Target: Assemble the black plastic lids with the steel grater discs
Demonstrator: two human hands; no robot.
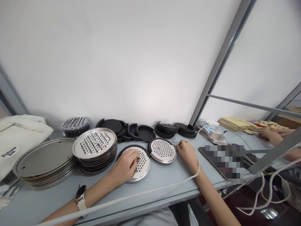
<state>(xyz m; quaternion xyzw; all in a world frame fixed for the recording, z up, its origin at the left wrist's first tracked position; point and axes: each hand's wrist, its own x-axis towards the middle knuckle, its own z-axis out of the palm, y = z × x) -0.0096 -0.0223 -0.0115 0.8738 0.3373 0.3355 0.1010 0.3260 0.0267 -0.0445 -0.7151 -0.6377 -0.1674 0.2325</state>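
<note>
My left hand (125,165) rests on a round perforated metal grater disc in a black ring (140,164), fingers curled over its top. A second ringed grater disc (162,150) lies just right of it. My right hand (187,153) sits beside that disc, fingers bent and pinched over small metal rings (175,142) on the grey table (164,179). What the pinch holds is too small to tell. A watch is on my left wrist.
A stack of perforated metal discs (95,145) and a stack of plain metal trays (44,158) stand at left. Black rings (141,131) line the wall. A white cable (164,186) crosses the table. A tablet (225,160) and another person's hand (269,135) are at right.
</note>
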